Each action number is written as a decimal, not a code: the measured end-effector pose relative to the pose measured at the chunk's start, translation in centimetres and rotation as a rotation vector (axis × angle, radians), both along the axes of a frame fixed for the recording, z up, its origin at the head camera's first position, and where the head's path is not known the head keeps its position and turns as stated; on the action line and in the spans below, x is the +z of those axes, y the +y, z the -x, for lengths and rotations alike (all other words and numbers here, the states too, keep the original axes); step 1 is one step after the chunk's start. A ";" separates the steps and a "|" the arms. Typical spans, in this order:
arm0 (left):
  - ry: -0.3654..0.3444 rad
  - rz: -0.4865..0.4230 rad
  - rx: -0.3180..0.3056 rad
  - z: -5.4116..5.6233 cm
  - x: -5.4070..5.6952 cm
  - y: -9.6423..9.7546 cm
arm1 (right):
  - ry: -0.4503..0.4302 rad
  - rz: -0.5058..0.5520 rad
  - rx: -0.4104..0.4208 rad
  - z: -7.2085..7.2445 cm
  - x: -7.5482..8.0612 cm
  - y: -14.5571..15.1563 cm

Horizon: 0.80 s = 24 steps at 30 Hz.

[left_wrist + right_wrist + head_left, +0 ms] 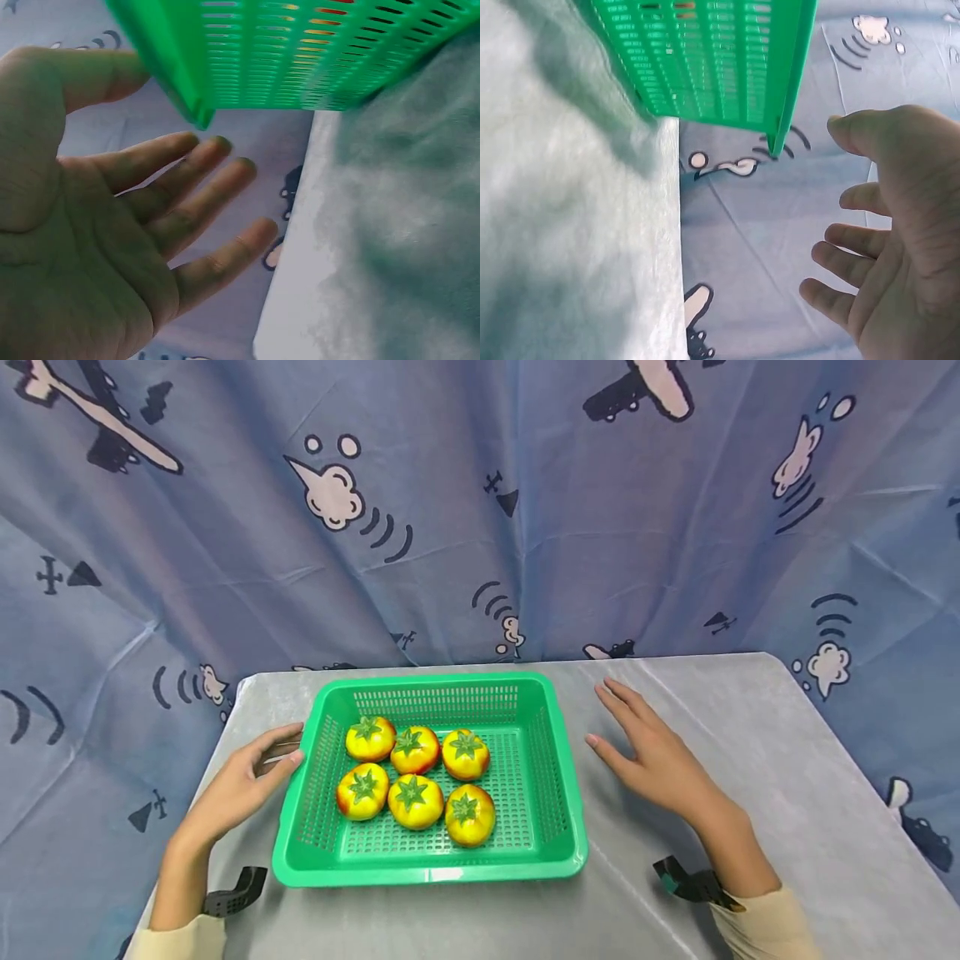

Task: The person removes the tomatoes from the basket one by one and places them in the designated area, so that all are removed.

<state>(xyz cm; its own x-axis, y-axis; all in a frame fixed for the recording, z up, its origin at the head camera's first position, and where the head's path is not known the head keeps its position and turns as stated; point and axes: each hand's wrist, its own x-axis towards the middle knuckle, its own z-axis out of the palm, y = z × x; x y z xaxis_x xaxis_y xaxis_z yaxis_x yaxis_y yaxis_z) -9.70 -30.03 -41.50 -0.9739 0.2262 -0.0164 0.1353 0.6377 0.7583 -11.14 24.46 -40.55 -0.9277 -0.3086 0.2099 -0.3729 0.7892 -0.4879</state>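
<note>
A green perforated plastic basket (360,875) stands on the table, holding several yellow-and-red fruits (416,801) with green star-shaped tops, like tomatoes or persimmons. Beside the basket's left rim is my left hand (243,781), fingers spread and relaxed. In the left wrist view its thumb lies close to the basket rim (169,67); whether it touches, I cannot tell. My right hand (660,768) hovers to the right of the basket, apart from it, with fingers extended and nothing held. The right wrist view shows a gap between that hand (907,240) and the basket wall (784,75).
A pale grey cloth covers the table (750,735). Behind it hangs a blue curtain (442,527) printed with planes and clouds. Dark straps with small devices (236,893) sit at both wrists.
</note>
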 end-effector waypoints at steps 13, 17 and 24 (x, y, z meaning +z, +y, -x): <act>-0.109 -0.134 0.003 0.2 -0.6 0.0 | 0.027 -0.080 0.130 0.8 3.2 -3.0; -0.154 -0.189 0.023 0.1 -0.8 0.2 | -0.010 -0.096 0.184 1.5 4.1 -4.2; -0.197 -0.258 0.093 -0.3 -1.7 0.7 | -0.024 -0.124 0.262 1.8 4.8 -6.1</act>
